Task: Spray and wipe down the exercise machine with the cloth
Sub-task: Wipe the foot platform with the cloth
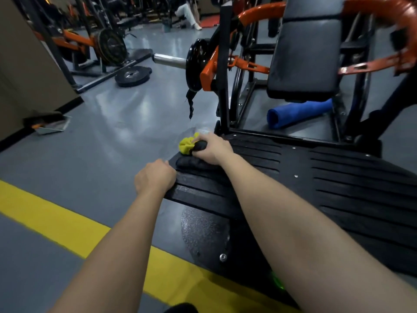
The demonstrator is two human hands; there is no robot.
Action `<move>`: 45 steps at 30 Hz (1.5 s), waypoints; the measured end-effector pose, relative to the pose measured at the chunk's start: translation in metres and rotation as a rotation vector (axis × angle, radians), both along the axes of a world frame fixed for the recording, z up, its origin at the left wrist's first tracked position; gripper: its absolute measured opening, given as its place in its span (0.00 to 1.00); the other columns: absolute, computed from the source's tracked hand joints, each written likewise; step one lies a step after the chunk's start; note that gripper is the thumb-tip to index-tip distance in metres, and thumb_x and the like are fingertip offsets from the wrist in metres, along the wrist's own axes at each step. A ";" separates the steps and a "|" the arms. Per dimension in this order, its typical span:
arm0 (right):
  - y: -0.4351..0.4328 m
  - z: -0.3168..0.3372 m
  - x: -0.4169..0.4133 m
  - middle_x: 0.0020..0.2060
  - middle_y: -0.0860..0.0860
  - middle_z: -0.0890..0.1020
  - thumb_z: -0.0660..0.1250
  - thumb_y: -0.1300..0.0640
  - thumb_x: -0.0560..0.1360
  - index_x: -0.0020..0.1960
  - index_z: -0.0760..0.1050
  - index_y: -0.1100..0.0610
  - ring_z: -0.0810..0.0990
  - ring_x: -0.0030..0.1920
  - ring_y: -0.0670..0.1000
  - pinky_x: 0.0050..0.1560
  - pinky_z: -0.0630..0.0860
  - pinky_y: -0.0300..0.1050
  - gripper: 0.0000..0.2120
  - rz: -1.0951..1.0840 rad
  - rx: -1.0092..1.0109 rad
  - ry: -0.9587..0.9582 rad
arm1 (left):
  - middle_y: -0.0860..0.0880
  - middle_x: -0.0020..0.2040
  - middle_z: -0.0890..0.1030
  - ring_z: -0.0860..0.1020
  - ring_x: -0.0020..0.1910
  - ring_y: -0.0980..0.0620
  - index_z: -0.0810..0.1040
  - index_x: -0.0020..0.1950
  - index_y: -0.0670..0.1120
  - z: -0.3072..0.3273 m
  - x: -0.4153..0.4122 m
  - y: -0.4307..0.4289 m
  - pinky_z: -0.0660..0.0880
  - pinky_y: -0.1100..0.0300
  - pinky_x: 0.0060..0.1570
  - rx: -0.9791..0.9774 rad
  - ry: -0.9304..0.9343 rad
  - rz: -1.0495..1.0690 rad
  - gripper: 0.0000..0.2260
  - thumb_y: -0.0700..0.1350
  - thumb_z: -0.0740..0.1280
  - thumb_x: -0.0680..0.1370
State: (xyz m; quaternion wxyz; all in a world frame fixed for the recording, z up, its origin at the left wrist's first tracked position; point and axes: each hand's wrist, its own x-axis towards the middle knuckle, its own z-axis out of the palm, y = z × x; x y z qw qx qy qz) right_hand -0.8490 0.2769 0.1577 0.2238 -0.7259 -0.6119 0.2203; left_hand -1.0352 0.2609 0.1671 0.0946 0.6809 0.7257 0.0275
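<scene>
Gym floor (108, 136): R hand (212, 150) w/ cloth (188, 145) on footplate (316, 177).

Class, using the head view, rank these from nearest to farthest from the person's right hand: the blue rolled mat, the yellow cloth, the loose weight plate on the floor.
1. Yellow cloth: bunched in the right hand, at the footplate's corner.
2. Blue rolled mat: beyond and to the right, under the seat pad.
3. Loose weight plate: far off to the left, flat on the floor.

Yellow and black cloth (190, 147), black ribbed footplate (293, 177), orange machine arms (259, 13), yellow-striped grey floor (101, 136).
</scene>
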 end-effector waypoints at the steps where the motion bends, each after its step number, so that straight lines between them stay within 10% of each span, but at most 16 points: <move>1: -0.018 0.004 0.004 0.65 0.49 0.77 0.72 0.42 0.73 0.64 0.77 0.40 0.76 0.67 0.55 0.64 0.69 0.47 0.20 -0.005 0.004 0.012 | 0.37 0.68 0.78 0.77 0.65 0.36 0.77 0.69 0.43 0.002 0.000 -0.001 0.72 0.48 0.62 -0.008 -0.015 0.000 0.20 0.50 0.52 0.86; 11: -0.165 0.024 0.047 0.64 0.48 0.75 0.71 0.39 0.72 0.63 0.76 0.40 0.78 0.65 0.58 0.62 0.72 0.50 0.20 -0.329 -0.047 -0.051 | 0.38 0.65 0.80 0.79 0.63 0.37 0.78 0.66 0.42 0.022 0.002 -0.018 0.74 0.49 0.62 -0.040 -0.097 0.007 0.18 0.47 0.55 0.84; 19: -0.126 0.014 0.041 0.66 0.54 0.70 0.68 0.38 0.76 0.68 0.72 0.44 0.71 0.67 0.62 0.62 0.73 0.54 0.23 -0.523 -0.123 -0.184 | 0.37 0.66 0.79 0.77 0.65 0.36 0.79 0.67 0.41 0.013 -0.004 -0.013 0.72 0.50 0.61 0.008 -0.187 0.004 0.20 0.48 0.53 0.85; 32: 0.005 0.000 -0.046 0.69 0.50 0.71 0.68 0.37 0.75 0.69 0.73 0.40 0.75 0.67 0.62 0.63 0.73 0.52 0.23 -0.151 -0.056 -0.116 | 0.37 0.65 0.80 0.77 0.64 0.36 0.80 0.67 0.42 0.002 -0.004 0.000 0.71 0.47 0.60 0.079 -0.266 0.035 0.38 0.66 0.40 0.84; 45: -0.143 0.032 -0.027 0.61 0.46 0.75 0.70 0.39 0.73 0.61 0.77 0.38 0.78 0.62 0.58 0.58 0.73 0.49 0.17 -0.127 0.042 -0.061 | 0.38 0.63 0.81 0.78 0.62 0.36 0.81 0.64 0.47 0.012 -0.006 -0.014 0.71 0.45 0.61 0.121 -0.341 -0.044 0.36 0.68 0.42 0.83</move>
